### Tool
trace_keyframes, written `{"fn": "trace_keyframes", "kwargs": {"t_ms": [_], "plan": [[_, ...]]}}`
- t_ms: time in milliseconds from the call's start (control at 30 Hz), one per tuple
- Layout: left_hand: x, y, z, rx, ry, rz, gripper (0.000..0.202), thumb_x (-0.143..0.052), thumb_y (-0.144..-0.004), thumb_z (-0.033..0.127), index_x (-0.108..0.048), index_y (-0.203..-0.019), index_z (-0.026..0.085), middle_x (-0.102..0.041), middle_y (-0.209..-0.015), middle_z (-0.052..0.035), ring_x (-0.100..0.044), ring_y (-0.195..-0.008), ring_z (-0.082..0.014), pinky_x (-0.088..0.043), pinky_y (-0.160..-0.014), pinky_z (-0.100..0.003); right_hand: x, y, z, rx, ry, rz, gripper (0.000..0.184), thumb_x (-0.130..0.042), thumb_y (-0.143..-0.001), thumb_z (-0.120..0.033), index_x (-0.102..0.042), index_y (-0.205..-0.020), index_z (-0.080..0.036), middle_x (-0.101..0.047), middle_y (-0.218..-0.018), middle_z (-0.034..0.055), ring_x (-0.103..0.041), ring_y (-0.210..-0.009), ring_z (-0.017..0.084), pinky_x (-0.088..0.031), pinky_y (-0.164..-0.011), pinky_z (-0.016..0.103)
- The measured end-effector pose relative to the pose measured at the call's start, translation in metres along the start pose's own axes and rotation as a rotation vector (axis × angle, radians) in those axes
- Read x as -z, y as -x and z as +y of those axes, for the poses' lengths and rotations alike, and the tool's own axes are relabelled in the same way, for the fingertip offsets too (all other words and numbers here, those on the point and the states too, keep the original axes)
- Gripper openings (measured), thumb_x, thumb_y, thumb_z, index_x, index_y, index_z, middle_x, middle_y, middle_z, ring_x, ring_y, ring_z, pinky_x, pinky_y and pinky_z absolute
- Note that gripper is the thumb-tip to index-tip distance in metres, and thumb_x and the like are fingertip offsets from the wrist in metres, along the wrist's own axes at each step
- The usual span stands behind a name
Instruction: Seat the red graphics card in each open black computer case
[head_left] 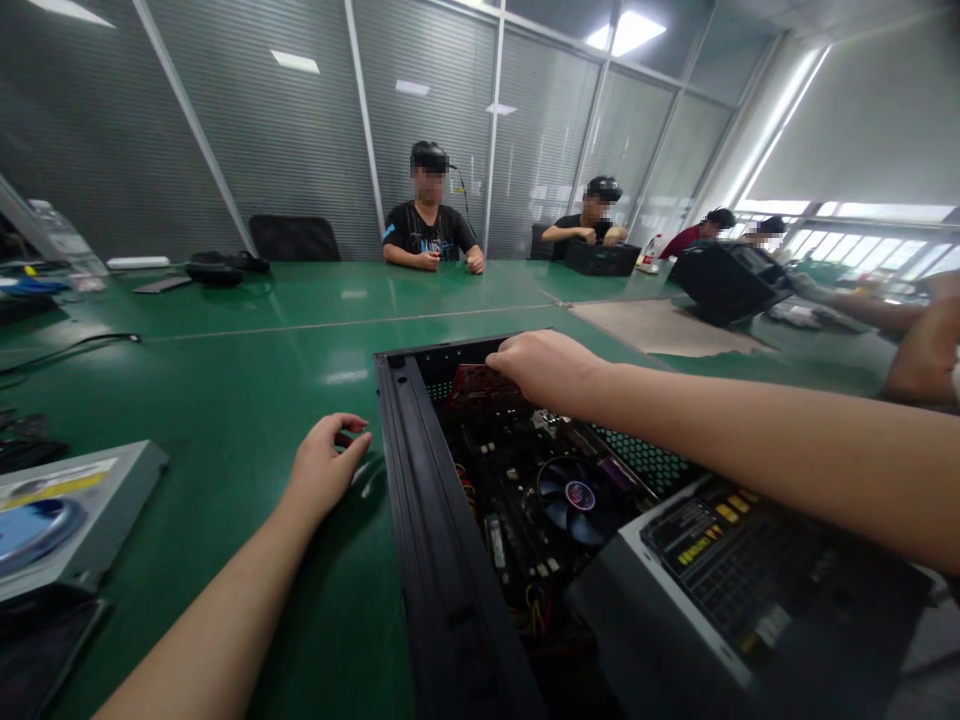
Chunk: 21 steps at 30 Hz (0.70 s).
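A black computer case point(427, 500) lies open on the green table, its inside facing up. Reaching over its right wall, my right hand point(551, 372) is closed at the far end on the upper edge of a red expansion card point(480, 385); its fingertips are partly hidden. A CPU fan point(577, 497) with dark blades sits on the motherboard point(510, 480). The power supply point(705, 570), with a yellow-marked label, takes up the near right of the case. Left of the case, my left hand point(330, 465) hovers by the table with fingers loosely curled and apart, holding nothing.
At the left lies a silver optical drive point(90, 500) beside black items. A bottle point(67, 245) and a dark pouch point(217, 268) stand farther back. Several people sit across and to the right; another black case point(731, 270) is tilted near brown cardboard point(667, 328).
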<state>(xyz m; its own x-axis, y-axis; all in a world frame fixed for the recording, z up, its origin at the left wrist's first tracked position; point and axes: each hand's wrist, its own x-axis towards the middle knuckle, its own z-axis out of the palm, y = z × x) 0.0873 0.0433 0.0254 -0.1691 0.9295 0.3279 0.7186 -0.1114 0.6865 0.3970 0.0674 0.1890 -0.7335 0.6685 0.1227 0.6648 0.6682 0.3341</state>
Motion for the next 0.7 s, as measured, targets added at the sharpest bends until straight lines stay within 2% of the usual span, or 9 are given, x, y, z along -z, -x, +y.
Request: {"fn": "trace_keyframes", "kwargs": {"t_ms": [167,267,367,467,533,600,667,700], "plan": [[0.000,0.000,0.000,-0.019,-0.014,-0.013,0.032,-0.053,-0.077,0.045,-0.062,-0.096,0.020,-0.065,-0.094,-0.0051,-0.061,-0.079,-0.0214,-0.049,-0.067,-0.032,-0.001,-0.007,-0.002,0.122,0.020,0.045,0.024,-0.050,-0.090,-0.005,-0.071,-0.101,-0.010,-0.068,-0.092,0.0106,-0.064,-0.090,0.021,-0.045,-0.079,0.032],[0.000,0.000,0.000,-0.025,-0.011,-0.020,0.033,-0.053,-0.077,0.045,-0.063,-0.096,0.019,-0.065,-0.095,-0.0056,-0.061,-0.077,-0.0210,-0.049,-0.067,-0.032,-0.013,-0.014,0.002,0.161,0.025,-0.015,0.024,-0.051,-0.090,-0.007,-0.071,-0.102,-0.012,-0.068,-0.092,0.0103,-0.064,-0.091,0.021,-0.045,-0.080,0.031],[0.000,0.000,0.000,-0.030,-0.009,-0.025,0.034,-0.053,-0.077,0.045,-0.063,-0.096,0.019,-0.065,-0.096,-0.0059,-0.060,-0.077,-0.0203,-0.049,-0.067,-0.031,-0.034,-0.016,0.006,0.116,0.005,-0.093,0.027,-0.052,-0.090,-0.008,-0.070,-0.109,-0.014,-0.068,-0.097,0.0111,-0.065,-0.092,0.023,-0.045,-0.076,0.030],[0.000,0.000,0.001,-0.030,-0.024,-0.031,0.036,-0.053,-0.077,0.046,-0.063,-0.097,0.018,-0.065,-0.096,-0.0062,-0.060,-0.078,-0.0205,-0.049,-0.067,-0.031,-0.045,-0.017,0.007,0.023,0.059,-0.075,0.029,-0.049,-0.093,-0.011,-0.067,-0.114,-0.015,-0.065,-0.104,0.0151,-0.062,-0.100,0.028,-0.045,-0.077,0.035],[0.000,-0.001,0.000,-0.030,-0.037,-0.031,0.036,-0.053,-0.077,0.046,-0.063,-0.098,0.018,-0.065,-0.096,-0.0062,-0.060,-0.078,-0.0205,-0.048,-0.068,-0.031,-0.037,-0.021,0.009,-0.009,0.096,-0.035,0.028,-0.047,-0.094,-0.012,-0.067,-0.114,-0.014,-0.064,-0.108,0.0167,-0.059,-0.104,0.030,-0.044,-0.081,0.038],[0.001,-0.001,-0.001,-0.030,-0.035,-0.031,0.036,-0.054,-0.077,0.046,-0.062,-0.099,0.017,-0.065,-0.096,-0.0061,-0.060,-0.079,-0.0205,-0.048,-0.068,-0.031,-0.015,-0.021,0.011,-0.028,0.088,0.028,0.025,-0.050,-0.093,-0.013,-0.066,-0.112,-0.012,-0.063,-0.109,0.0164,-0.058,-0.105,0.028,-0.043,-0.084,0.039],[0.002,-0.002,-0.004,-0.019,-0.007,-0.035,0.037,-0.054,-0.078,0.045,-0.062,-0.100,0.017,-0.065,-0.098,-0.0063,-0.061,-0.080,-0.0205,-0.049,-0.069,-0.030,0.017,-0.004,0.008,-0.018,0.007,0.111,0.021,-0.056,-0.091,-0.017,-0.066,-0.109,-0.012,-0.065,-0.107,0.0138,-0.059,-0.101,0.025,-0.043,-0.085,0.036],[0.002,-0.002,-0.006,-0.014,0.009,-0.036,0.037,-0.055,-0.078,0.045,-0.061,-0.101,0.017,-0.066,-0.098,-0.0064,-0.061,-0.081,-0.0207,-0.049,-0.069,-0.030,0.032,0.015,0.003,0.014,-0.061,0.154,0.019,-0.058,-0.091,-0.021,-0.067,-0.106,-0.014,-0.066,-0.105,0.0114,-0.060,-0.098,0.022,-0.044,-0.084,0.034]]}}
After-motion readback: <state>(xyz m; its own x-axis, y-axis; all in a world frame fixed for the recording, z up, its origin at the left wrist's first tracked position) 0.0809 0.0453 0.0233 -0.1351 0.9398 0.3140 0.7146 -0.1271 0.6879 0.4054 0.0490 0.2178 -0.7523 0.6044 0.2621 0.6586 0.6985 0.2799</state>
